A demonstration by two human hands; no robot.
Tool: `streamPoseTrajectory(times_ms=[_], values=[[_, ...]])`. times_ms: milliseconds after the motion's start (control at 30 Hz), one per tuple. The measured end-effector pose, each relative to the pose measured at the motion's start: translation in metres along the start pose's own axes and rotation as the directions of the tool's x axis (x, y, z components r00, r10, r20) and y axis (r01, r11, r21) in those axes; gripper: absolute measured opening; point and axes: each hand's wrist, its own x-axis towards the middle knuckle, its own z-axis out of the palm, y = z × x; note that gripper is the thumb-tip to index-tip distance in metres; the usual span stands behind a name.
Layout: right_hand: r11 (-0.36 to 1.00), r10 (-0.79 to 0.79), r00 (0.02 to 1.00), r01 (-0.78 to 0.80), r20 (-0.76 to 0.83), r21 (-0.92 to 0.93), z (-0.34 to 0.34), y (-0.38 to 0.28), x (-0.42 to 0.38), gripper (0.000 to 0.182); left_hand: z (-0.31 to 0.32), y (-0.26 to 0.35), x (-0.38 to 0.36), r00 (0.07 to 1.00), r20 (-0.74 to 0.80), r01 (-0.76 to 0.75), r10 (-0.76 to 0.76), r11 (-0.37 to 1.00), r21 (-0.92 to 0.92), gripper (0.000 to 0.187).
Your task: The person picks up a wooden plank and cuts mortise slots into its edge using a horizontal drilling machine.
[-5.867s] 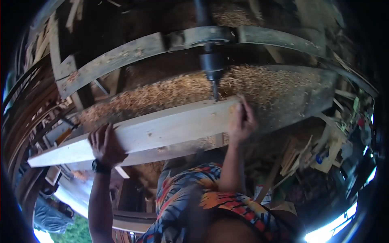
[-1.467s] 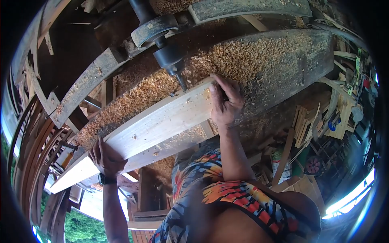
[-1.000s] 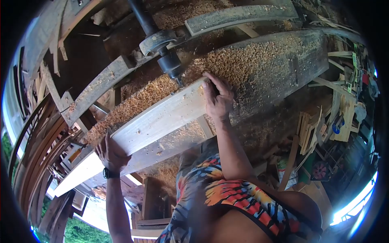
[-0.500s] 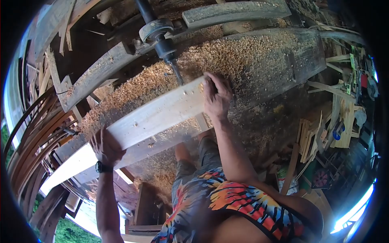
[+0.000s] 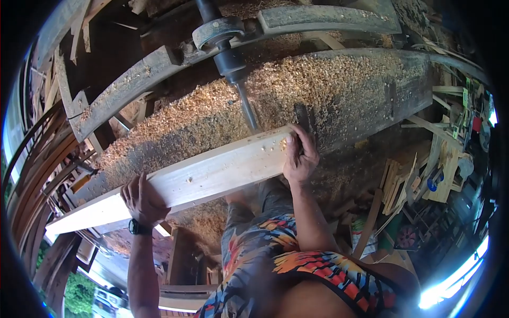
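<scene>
A long pale wooden board lies across in front of my body, with a few wood chips on its face. My left hand, with a watch on the wrist, grips the board near its middle, fingers over the far edge. My right hand is closed round the board's right end, thumb on the face and fingers at the end. Close by, a drill bit hangs from a dark chuck, its tip right at the board's far edge.
Wood shavings cover the worktable behind the board. Curved timber pieces lie along the back. Bent strips are stacked at the left, and offcuts lean at the right.
Both hands have drawn the board towards my body, and its right end has shifted slightly right. More of the drill bit shows beyond the board's far edge. The camera view has shifted a little.
</scene>
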Motion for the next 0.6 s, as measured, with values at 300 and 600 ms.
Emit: streamPoseTrajectory(times_ms=[300,600], values=[[1.000,-0.001,1.000,0.001,-0.009,0.023,0.0042,0.0053,0.0029,0.027,0.0021,-0.0025,0.0014,1.000,-0.005,0.009,-0.009,1.000,0.014,0.109],[0.996,0.035,0.998,-0.030,-0.058,0.084,0.0086,0.0035,0.0073,0.027,0.0043,-0.0017,0.0049,0.999,-0.036,0.006,-0.006,1.000,0.010,0.111]])
